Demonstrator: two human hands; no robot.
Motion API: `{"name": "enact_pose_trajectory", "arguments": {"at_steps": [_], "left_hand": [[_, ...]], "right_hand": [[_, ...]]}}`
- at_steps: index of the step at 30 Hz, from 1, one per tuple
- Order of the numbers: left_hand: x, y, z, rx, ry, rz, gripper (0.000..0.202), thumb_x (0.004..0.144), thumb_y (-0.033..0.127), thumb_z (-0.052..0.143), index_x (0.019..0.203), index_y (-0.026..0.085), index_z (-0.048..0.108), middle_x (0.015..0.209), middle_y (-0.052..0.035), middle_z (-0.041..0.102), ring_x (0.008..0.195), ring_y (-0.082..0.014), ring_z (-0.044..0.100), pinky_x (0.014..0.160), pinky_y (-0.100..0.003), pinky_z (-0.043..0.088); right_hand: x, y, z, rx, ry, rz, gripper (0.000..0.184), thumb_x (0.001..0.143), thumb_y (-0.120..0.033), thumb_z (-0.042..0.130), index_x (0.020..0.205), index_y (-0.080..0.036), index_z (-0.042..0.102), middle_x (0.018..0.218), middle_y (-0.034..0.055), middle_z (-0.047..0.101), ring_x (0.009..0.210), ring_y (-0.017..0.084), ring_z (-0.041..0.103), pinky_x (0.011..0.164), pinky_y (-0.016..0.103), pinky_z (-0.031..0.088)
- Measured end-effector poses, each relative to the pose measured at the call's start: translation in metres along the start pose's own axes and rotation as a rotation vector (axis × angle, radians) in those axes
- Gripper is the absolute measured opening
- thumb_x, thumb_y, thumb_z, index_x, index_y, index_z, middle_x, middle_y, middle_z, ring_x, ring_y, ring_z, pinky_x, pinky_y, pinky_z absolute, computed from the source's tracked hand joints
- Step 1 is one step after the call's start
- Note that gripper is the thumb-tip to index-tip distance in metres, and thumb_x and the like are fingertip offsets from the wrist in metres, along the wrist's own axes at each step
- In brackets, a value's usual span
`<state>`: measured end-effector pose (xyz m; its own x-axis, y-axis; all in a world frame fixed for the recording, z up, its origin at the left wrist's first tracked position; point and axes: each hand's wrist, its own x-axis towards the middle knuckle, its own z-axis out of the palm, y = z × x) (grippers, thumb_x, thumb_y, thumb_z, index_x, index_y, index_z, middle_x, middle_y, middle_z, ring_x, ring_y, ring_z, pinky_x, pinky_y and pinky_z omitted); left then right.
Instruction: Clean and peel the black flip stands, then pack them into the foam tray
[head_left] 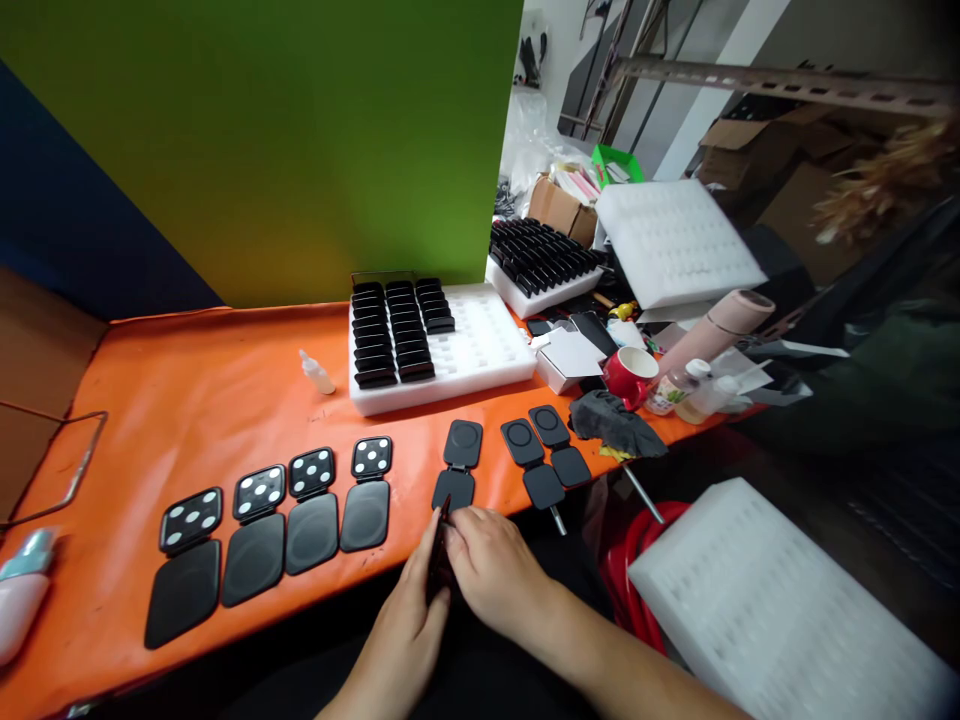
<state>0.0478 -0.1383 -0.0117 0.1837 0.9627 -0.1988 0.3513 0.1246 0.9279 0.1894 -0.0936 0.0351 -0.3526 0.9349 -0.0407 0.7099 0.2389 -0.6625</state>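
My left hand [409, 610] and my right hand [499, 570] are closed together at the table's front edge. Between them is a thin dark folding charger pad [442, 540], held edge-on and mostly hidden by my fingers. Just beyond my fingertips lies an unfolded black charger pad [463, 443] with a ring on its upper half. Two more ringed pads [520, 440] lie open to the right. On the left, several unfolded pads [260, 492] form a row, their upper halves dotted with white circles and their lower halves plain black.
A white foam tray [487, 345] with rows of black pieces stands behind. A small dropper bottle [317, 372] is left of it. Right are a red mug [631, 374], a grey cloth [616, 422] and a pink flask [712, 330]. Another foam block [787, 610] sits lower right.
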Motion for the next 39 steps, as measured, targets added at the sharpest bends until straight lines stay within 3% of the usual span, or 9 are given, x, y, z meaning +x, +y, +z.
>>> {"name": "enact_pose_trajectory", "arguments": {"at_steps": [6, 9, 14, 23, 27, 32, 34, 36, 39], "left_hand": [[-0.002, 0.006, 0.001, 0.046, -0.091, 0.004, 0.058, 0.082, 0.017, 0.037, 0.138, 0.021, 0.019, 0.142, -0.0071, 0.027, 0.129, -0.0204, 0.025, 0.106, -0.041, 0.018], [-0.004, 0.006, 0.005, -0.003, -0.106, -0.060, 0.060, 0.078, 0.014, 0.039, 0.136, 0.018, 0.024, 0.138, -0.0097, 0.035, 0.126, -0.0228, 0.032, 0.105, -0.042, 0.021], [-0.003, 0.007, 0.010, -0.087, 0.032, -0.154, 0.060, 0.073, 0.014, 0.041, 0.132, 0.011, 0.030, 0.126, -0.0135, 0.048, 0.120, -0.0263, 0.040, 0.100, -0.042, 0.031], [-0.003, 0.008, 0.002, 0.025, -0.029, -0.030, 0.046, 0.084, 0.026, 0.039, 0.129, 0.017, 0.035, 0.125, -0.0128, 0.048, 0.111, -0.0234, 0.047, 0.097, -0.038, 0.034], [-0.001, 0.010, 0.004, -0.184, -0.104, -0.094, 0.049, 0.078, 0.016, 0.044, 0.126, 0.017, 0.039, 0.114, -0.0093, 0.056, 0.107, -0.0218, 0.050, 0.093, -0.034, 0.037], [-0.001, 0.010, 0.006, -0.463, -0.189, -0.302, 0.072, 0.065, 0.008, 0.041, 0.135, 0.016, 0.025, 0.092, -0.0069, 0.065, 0.072, -0.0191, 0.062, 0.066, -0.033, 0.050], [-0.002, 0.010, 0.004, -0.307, -0.145, -0.211, 0.074, 0.067, 0.008, 0.042, 0.137, 0.019, 0.020, 0.115, -0.0094, 0.057, 0.094, -0.0212, 0.059, 0.082, -0.037, 0.047], [-0.004, 0.010, -0.001, -0.072, -0.111, -0.100, 0.075, 0.068, 0.006, 0.041, 0.138, 0.022, 0.019, 0.136, -0.0070, 0.038, 0.120, -0.0213, 0.040, 0.100, -0.038, 0.032], [-0.007, 0.009, -0.007, 0.200, -0.133, -0.023, 0.075, 0.069, 0.004, 0.036, 0.139, 0.022, 0.015, 0.142, -0.0049, 0.026, 0.128, -0.0184, 0.028, 0.106, -0.037, 0.022]], "right_hand": [[-0.005, 0.008, 0.001, 0.018, -0.001, -0.059, 0.025, 0.084, -0.041, 0.045, 0.080, -0.017, 0.052, 0.077, 0.0047, 0.058, 0.072, 0.016, 0.053, 0.064, 0.025, 0.034], [-0.006, 0.010, 0.010, -0.007, 0.065, -0.063, 0.027, 0.084, -0.037, 0.044, 0.066, -0.018, 0.048, 0.064, 0.0012, 0.054, 0.063, 0.013, 0.050, 0.060, 0.024, 0.031], [-0.005, 0.003, 0.018, -0.050, 0.063, -0.054, 0.028, 0.088, -0.037, 0.038, 0.073, -0.018, 0.051, 0.073, 0.0023, 0.059, 0.071, 0.015, 0.054, 0.063, 0.024, 0.033], [-0.007, -0.003, 0.010, -0.048, -0.042, -0.059, 0.025, 0.085, -0.039, 0.043, 0.072, -0.018, 0.049, 0.074, 0.0033, 0.060, 0.069, 0.016, 0.054, 0.062, 0.026, 0.034], [-0.008, 0.002, 0.017, 0.053, 0.017, -0.076, 0.026, 0.084, -0.033, 0.045, 0.063, -0.018, 0.045, 0.063, 0.0003, 0.054, 0.063, 0.013, 0.050, 0.059, 0.024, 0.031], [-0.006, 0.007, 0.015, 0.378, -0.056, 0.062, 0.030, 0.091, -0.037, 0.030, 0.074, -0.019, 0.047, 0.059, -0.0019, 0.050, 0.057, 0.011, 0.050, 0.053, 0.021, 0.031], [-0.004, 0.007, 0.012, 0.404, -0.056, 0.109, 0.031, 0.093, -0.036, 0.024, 0.076, -0.020, 0.045, 0.061, -0.0013, 0.051, 0.058, 0.011, 0.050, 0.053, 0.021, 0.032], [-0.002, 0.007, 0.008, 0.309, -0.028, 0.116, 0.029, 0.093, -0.035, 0.026, 0.076, -0.019, 0.043, 0.067, 0.0005, 0.053, 0.062, 0.013, 0.052, 0.055, 0.022, 0.032], [0.000, 0.007, 0.003, 0.185, -0.070, 0.087, 0.027, 0.092, -0.034, 0.028, 0.078, -0.019, 0.046, 0.076, 0.0040, 0.057, 0.071, 0.015, 0.054, 0.061, 0.024, 0.034]]}}
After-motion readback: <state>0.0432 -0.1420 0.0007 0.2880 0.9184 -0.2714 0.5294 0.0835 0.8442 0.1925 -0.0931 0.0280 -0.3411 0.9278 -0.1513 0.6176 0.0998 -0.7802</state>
